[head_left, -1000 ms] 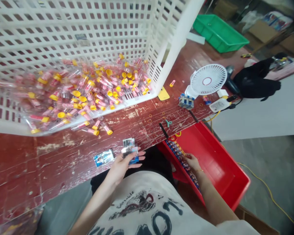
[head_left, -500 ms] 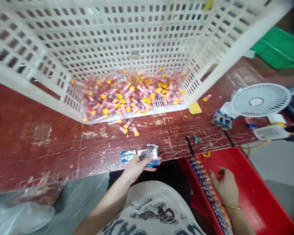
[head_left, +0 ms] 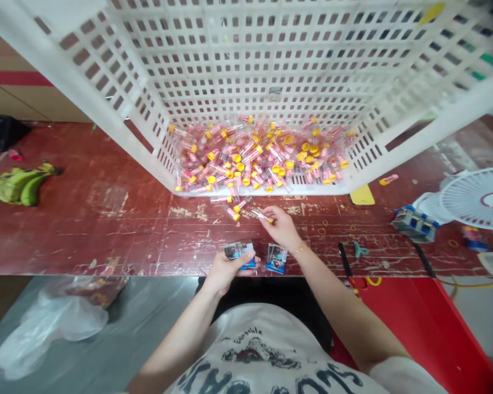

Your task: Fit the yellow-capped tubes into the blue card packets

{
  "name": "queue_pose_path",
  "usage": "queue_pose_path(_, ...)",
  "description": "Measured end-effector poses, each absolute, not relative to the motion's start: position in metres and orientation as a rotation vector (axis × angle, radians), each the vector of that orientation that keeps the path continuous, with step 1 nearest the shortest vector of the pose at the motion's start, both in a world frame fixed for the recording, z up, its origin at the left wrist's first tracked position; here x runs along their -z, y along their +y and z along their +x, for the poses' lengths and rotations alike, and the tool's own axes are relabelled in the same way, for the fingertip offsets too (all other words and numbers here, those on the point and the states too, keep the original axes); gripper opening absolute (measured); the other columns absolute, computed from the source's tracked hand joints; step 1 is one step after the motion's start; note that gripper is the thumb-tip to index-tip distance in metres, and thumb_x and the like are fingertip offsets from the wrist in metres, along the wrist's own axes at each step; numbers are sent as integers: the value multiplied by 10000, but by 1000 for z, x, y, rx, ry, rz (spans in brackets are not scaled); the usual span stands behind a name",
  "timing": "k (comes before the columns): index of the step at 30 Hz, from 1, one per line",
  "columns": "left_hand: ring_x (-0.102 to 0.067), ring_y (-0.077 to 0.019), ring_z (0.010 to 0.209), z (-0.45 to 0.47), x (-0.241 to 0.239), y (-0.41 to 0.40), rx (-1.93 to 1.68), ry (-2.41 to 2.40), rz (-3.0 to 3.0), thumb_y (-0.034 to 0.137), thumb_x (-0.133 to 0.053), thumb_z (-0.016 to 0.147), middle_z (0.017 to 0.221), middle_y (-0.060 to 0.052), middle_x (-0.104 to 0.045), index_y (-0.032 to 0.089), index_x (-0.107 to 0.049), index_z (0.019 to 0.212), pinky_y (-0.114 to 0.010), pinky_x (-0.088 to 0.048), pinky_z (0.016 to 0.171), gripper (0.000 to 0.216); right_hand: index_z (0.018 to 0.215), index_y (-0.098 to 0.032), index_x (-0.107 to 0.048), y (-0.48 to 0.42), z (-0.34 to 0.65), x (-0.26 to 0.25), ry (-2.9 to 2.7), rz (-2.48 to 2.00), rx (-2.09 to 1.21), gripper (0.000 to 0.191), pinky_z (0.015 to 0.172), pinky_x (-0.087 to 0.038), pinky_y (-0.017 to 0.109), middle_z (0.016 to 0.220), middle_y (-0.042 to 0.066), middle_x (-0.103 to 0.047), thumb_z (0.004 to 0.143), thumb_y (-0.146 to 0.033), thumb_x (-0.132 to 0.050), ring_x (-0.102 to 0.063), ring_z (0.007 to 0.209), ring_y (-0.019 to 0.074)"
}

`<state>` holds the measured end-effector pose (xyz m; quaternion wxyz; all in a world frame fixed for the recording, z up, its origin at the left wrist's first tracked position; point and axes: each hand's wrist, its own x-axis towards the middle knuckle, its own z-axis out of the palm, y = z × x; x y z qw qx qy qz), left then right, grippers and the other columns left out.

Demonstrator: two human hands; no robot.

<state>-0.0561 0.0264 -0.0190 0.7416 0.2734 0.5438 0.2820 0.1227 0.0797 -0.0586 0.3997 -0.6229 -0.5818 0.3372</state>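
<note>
My left hand (head_left: 230, 271) is closed around a few small blue-and-silver packets (head_left: 241, 255) at the table's front edge. To their right, another blue packet (head_left: 276, 259) lies flat on the wood. My right hand (head_left: 282, 227) pinches a small clear tube (head_left: 263, 216) with pink contents and a yellow cap, held just in front of the basket. Several similar tubes (head_left: 235, 210) lie loose on the table by the basket's lip. Many more fill the floor of the white plastic basket (head_left: 246, 49), which is tipped on its side with its mouth toward me.
At the right are a white fan (head_left: 476, 197), a bundle of blue packets (head_left: 414, 223), a yellow card (head_left: 362, 195) and a teal clip (head_left: 359, 250). A red tray (head_left: 419, 328) sits below the table edge. Bananas (head_left: 24, 183) lie at the left on the red table (head_left: 86, 230).
My right hand has come up from the red tray to the table and taken hold of a tube. A packet now lies right of my left hand. The view has shifted left.
</note>
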Motion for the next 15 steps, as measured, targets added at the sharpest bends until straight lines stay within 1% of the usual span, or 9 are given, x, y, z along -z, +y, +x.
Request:
queue_pose_path(2,-678,-186,625,-51,20,30,-584,1197,616,357,-857,532,697,-82,-729,108,-718,792,-297,-564,604,386,958,-188,-611,60,144,47,-1340,-1482,-1008,210,644,-509,299,835,23,-633,846,-362,-576,-597,693,140)
queue_pose_path(3,-673,-182,614,-48,20,32,-564,1196,631,342,-867,510,683,-69,-725,114,-720,783,-292,-562,595,385,997,-200,-609,51,153,38,-1269,-1419,-1072,246,619,-506,287,853,21,-641,845,-391,-582,-600,688,135)
queue_pose_path(5,-670,-181,617,-41,19,35,-529,1184,662,318,-878,478,698,-51,-727,128,-725,794,-291,-558,591,399,1038,-228,-572,37,165,18,-1170,-1288,-1121,283,659,-514,288,887,14,-649,819,-395,-634,-613,741,135)
queue_pose_path(7,-670,-182,630,-34,16,36,-512,1161,695,307,-881,466,729,-43,-731,139,-728,806,-286,-552,589,409,1003,-242,-518,31,169,0,-1184,-1211,-1068,288,747,-520,309,889,7,-647,796,-361,-679,-624,813,142)
queue_pose_path(9,-668,-182,636,-29,13,35,-503,1137,735,300,-879,466,738,-37,-731,150,-729,809,-278,-545,582,403,927,-240,-478,30,169,-14,-1265,-1183,-1002,260,783,-520,329,888,11,-636,797,-336,-683,-624,830,148)
queue_pose_path(12,-662,-181,631,-25,8,34,-481,1110,800,291,-876,469,724,-30,-726,157,-732,807,-273,-537,576,391,859,-223,-491,34,166,-27,-1483,-1237,-930,209,738,-515,314,901,27,-623,807,-320,-669,-605,784,144)
queue_pose_path(15,-653,-171,610,-24,5,34,-470,1097,817,274,-879,464,688,-24,-715,147,-726,781,-268,-536,574,374,830,-207,-537,40,164,-30,-1614,-1260,-1009,211,716,-504,294,859,17,-611,777,-337,-694,-583,748,133)
